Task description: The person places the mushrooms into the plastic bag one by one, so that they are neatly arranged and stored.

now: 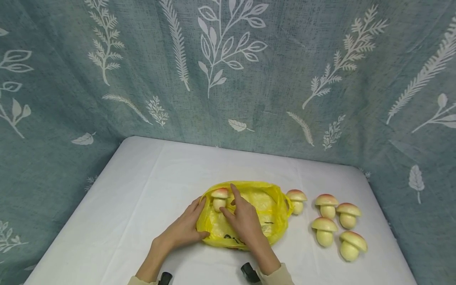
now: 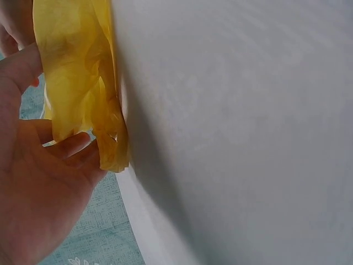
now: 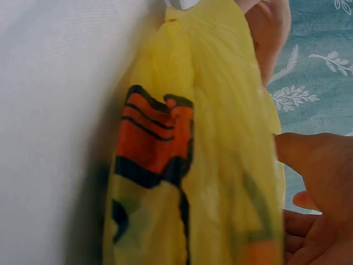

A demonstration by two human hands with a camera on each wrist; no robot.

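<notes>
five mushrooms right of bag

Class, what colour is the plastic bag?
The plastic bag is yellow, seen best in the head view.

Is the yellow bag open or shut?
Open. In the head view, the bag gapes wide, and a mushroom shows inside.

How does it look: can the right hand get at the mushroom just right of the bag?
Probably yes, but not straight across: the right hand reaches into the bag, whose right side stands between it and the mushroom. Over that side, nothing else appears in the way.
</notes>
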